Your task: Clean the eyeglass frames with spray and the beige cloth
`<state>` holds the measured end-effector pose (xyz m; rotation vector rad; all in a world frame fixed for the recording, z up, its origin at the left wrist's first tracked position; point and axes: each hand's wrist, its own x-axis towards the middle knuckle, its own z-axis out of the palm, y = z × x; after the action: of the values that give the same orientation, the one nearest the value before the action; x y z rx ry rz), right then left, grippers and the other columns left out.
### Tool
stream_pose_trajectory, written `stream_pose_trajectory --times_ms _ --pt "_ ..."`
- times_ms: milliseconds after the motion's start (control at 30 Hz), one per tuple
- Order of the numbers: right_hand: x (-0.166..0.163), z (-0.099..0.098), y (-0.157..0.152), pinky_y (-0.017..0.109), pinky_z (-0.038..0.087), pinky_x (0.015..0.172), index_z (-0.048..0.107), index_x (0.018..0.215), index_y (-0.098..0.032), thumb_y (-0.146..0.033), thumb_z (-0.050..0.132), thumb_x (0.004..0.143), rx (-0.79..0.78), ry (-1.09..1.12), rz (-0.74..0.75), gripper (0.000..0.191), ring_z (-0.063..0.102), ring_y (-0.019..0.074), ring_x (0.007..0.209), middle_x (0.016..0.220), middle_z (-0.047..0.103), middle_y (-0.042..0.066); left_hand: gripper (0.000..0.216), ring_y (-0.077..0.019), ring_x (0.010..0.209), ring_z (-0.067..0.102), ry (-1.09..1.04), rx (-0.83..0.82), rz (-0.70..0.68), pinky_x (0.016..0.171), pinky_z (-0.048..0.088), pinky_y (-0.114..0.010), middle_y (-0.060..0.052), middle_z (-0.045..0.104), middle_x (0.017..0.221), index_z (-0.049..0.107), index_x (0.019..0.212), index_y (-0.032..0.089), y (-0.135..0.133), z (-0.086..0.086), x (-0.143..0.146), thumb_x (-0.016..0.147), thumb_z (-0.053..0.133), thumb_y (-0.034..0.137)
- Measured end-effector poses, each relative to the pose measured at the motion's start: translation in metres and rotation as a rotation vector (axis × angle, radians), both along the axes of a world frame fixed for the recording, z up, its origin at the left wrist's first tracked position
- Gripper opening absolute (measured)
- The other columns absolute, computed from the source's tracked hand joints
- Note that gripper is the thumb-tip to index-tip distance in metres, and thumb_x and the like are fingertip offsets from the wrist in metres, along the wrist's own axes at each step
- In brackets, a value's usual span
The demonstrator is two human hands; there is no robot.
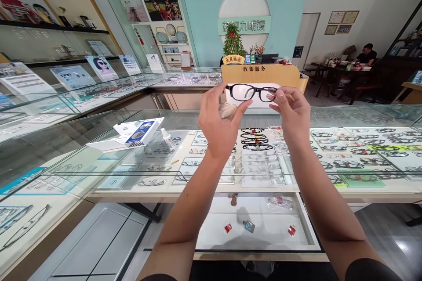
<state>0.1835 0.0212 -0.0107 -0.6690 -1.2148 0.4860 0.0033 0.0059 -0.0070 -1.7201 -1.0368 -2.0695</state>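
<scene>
Both hands are raised over the glass counter point(99, 158), pinching black glasses point(252, 92) by their ends: left hand point(219, 120) at the left end with a pale cloth point(227, 109) tucked in its fingers, right hand point(293, 112) at the right. The frame's long axis runs level between them. Farther back stands a cashier desk point(263, 74).

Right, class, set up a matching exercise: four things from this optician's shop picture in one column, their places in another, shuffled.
Things:
1. black glasses
2. cloth
3. small bottle
4. white box

Places:
A. on the glass counter, far left
B. held up between both hands
C. tucked in the left hand
D. on the counter, right of the box

Pairs: 1-B, 2-C, 3-D, 4-A
</scene>
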Motion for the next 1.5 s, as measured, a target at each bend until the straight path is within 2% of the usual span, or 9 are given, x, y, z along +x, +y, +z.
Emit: stream_pose_trajectory --times_ms 167,300,433,567,767,1033,1167,1333,1500 --pt "-0.003 0.001 -0.002 0.029 0.066 0.082 0.067 0.103 -0.027 -0.057 0.077 0.095 0.008 0.036 0.023 0.033 0.079 0.0144 0.097 0.102 0.078 0.001 0.065 -0.0303 0.128 0.069 -0.015 0.014 -0.015 0.107 0.057 -0.044 -0.011 0.074 0.136 0.068 0.135 0.026 0.003 -0.003 0.000 0.085 0.083 0.065" --pt "-0.004 0.003 -0.005 0.029 0.066 0.081 0.066 0.104 -0.027 -0.053 0.075 0.097 0.026 0.037 0.016 0.028 0.079 0.0142 0.098 0.116 0.080 0.003 0.065 -0.0299 0.129 0.069 -0.027 -0.006 -0.070 0.108 0.057 -0.044 -0.012 0.073 0.138 0.068 0.136 0.027 0.006 -0.004 -0.002 0.085 0.085 0.063" --pt "-0.007 0.004 -0.013 0.030 0.065 0.081 0.065 0.108 -0.027 -0.048 0.075 0.098 0.092 0.022 -0.079 0.025 0.078 0.0166 0.107 0.128 0.077 0.007 0.065 -0.0298 0.131 0.068 -0.050 -0.073 -0.162 0.104 0.059 -0.042 -0.011 0.072 0.138 0.068 0.135 0.026 0.018 -0.005 -0.005 0.086 0.083 0.065" --pt "-0.010 0.004 -0.018 0.033 0.065 0.083 0.065 0.114 -0.028 -0.046 0.075 0.099 0.147 -0.030 -0.178 0.025 0.077 0.0196 0.113 0.128 0.075 0.009 0.065 -0.0297 0.133 0.069 -0.083 -0.099 -0.279 0.105 0.060 -0.041 -0.011 0.072 0.139 0.068 0.136 0.027 0.028 -0.007 -0.007 0.086 0.081 0.067" --pt "-0.013 0.005 -0.021 0.035 0.064 0.089 0.068 0.109 -0.027 -0.043 0.076 0.098 0.153 -0.007 -0.169 0.021 0.076 0.0201 0.115 0.120 0.076 0.007 0.070 -0.0299 0.129 0.071 -0.122 -0.115 -0.376 0.102 0.062 -0.043 -0.013 0.074 0.137 0.065 0.138 0.026 0.030 -0.008 -0.006 0.084 0.083 0.067" --pt "-0.010 0.003 -0.011 0.039 0.063 0.098 0.066 0.105 -0.028 -0.048 0.075 0.097 0.181 -0.014 -0.142 0.024 0.075 0.0202 0.115 0.118 0.077 0.006 0.064 -0.0294 0.132 0.070 -0.142 -0.107 -0.299 0.100 0.062 -0.039 -0.011 0.073 0.138 0.065 0.137 0.026 0.025 -0.009 0.001 0.088 0.081 0.063" --pt "-0.002 -0.003 0.006 0.038 0.063 0.098 0.066 0.107 -0.028 -0.054 0.073 0.097 0.143 0.014 -0.020 0.029 0.076 0.0205 0.117 0.122 0.077 0.006 0.062 -0.0274 0.131 0.069 -0.144 -0.038 -0.209 0.107 0.058 -0.040 -0.011 0.073 0.138 0.067 0.135 0.026 0.014 -0.009 0.006 0.086 0.085 0.060" --pt "0.002 -0.006 0.014 0.035 0.061 0.100 0.070 0.101 -0.029 -0.052 0.079 0.093 0.121 0.128 0.125 0.026 0.077 0.0195 0.115 0.118 0.077 0.003 0.064 -0.0252 0.127 0.071 -0.106 -0.040 -0.083 0.098 0.059 -0.035 -0.011 0.075 0.136 0.067 0.136 0.024 0.008 -0.010 0.009 0.088 0.081 0.065" --pt "0.001 -0.006 0.013 0.035 0.061 0.099 0.070 0.100 -0.029 -0.055 0.080 0.092 0.084 0.131 0.108 0.029 0.076 0.0202 0.115 0.115 0.077 0.003 0.064 -0.0250 0.128 0.072 -0.077 -0.043 -0.047 0.101 0.059 -0.035 -0.011 0.076 0.136 0.066 0.138 0.023 0.009 -0.010 0.010 0.091 0.078 0.065"
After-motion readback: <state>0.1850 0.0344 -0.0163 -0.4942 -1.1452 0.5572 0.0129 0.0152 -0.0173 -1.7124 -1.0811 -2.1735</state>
